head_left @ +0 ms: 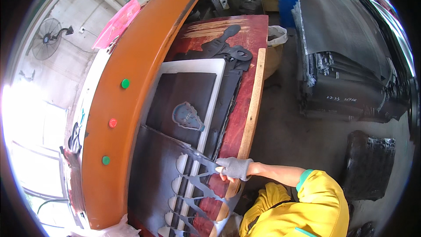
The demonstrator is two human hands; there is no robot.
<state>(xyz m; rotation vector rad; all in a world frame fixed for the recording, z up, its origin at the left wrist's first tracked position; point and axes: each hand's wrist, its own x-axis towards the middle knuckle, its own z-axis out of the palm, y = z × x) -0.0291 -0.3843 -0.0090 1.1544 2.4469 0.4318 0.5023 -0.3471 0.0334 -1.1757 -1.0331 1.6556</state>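
My right hand [236, 168], in a grey glove with bare fingertips, reaches in from the right. Its fingers are closed on the edge of a dark rubber-like sheet [160, 162]. Along its right side the sheet has a row of cut-out openings with thin strips between them. Beyond the hand, a blue-grey cutting die [188, 116], rounded and narrowing to one end, lies on another dark sheet [160, 92]. That sheet rests on a white board [193, 65]. My left hand does not show.
The orange press beam [112, 118] runs along the left, bearing green and red buttons. Dark cut pieces [223, 48] lie on the worn red table [258, 28], edged by a wooden strip [252, 118]. Stacked black sheets [351, 61] and a black bundle [368, 164] are at right.
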